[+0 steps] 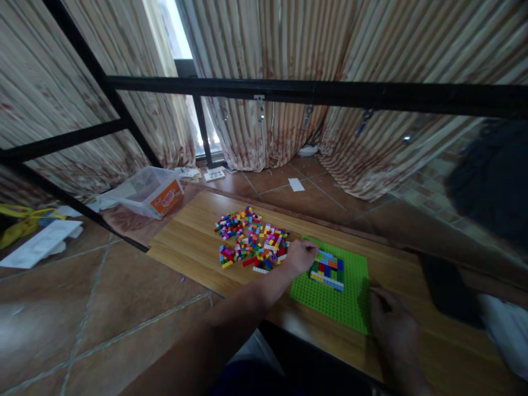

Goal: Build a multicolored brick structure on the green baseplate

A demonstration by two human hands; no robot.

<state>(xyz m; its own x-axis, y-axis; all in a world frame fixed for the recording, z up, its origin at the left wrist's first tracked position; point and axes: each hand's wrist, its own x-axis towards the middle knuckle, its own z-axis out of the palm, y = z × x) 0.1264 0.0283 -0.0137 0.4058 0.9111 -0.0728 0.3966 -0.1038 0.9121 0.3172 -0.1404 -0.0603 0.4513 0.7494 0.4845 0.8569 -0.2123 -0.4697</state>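
Striped curtains [297, 60] hanging before me across the top, a black metal frame [231, 87] crossing them, a clear plastic bin [144, 190] sitting left of centre, yellow straps [20, 225] lying at the far left.

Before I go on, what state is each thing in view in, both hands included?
Left hand: fingertips together at the brick patch; grip unclear.
Right hand: fingers curled at the green board's edge; grip unclear.
Green board: flat, partly covered.
Brick patch: assembled on the board.
Loose bricks: spread out, unsorted by colour.
Clear box: upright, open-topped.
Curtains: mostly drawn, bright gap at left.
White sheet: flat on the floor.
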